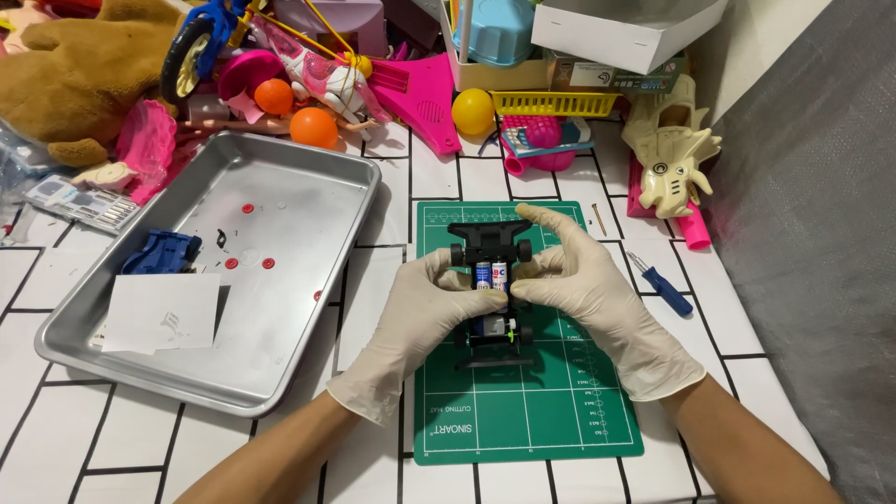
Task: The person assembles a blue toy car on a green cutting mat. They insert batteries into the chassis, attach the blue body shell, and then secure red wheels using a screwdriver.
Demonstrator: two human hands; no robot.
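Head view: both gloved hands grip a black toy car chassis (492,280) over the green cutting mat (551,411). Left hand (425,313) clasps its nine o'clock side, right hand (583,280) its three o'clock side.

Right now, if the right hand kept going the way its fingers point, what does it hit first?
The right hand points left, across the toy car chassis it already touches. Straight on, it would meet the left hand on the far side; the metal tray lies beyond, though depth is unclear.

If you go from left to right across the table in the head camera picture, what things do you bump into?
Blue toy car shell in the metal tray → left hand → black toy car frame on the green cutting mat → right hand → blue screwdriver.
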